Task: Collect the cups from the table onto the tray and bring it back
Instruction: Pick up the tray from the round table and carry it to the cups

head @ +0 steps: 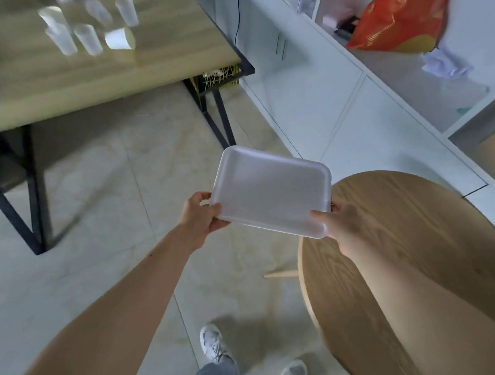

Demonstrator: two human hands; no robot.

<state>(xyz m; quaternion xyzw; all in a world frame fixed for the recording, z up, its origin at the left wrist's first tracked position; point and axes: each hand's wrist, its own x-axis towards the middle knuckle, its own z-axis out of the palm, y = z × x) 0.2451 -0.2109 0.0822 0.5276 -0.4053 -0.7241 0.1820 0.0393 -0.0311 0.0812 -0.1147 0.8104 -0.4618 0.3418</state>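
Note:
I hold a white rectangular tray (268,191) in the air over the floor, with nothing on it. My left hand (199,218) grips its near left corner and my right hand (343,223) grips its near right corner. Several clear plastic cups (87,39) stand on the long wooden table (46,83) at the upper left, well beyond the tray. A white paper cup (119,39) lies on its side among them. The picture is blurred by motion.
A round wooden table (429,244) is close on my right, under my right forearm. White cabinets (321,88) with shelves and a red bag (401,6) run along the right. Tiled floor (106,217) lies between me and the long table's black legs (221,120).

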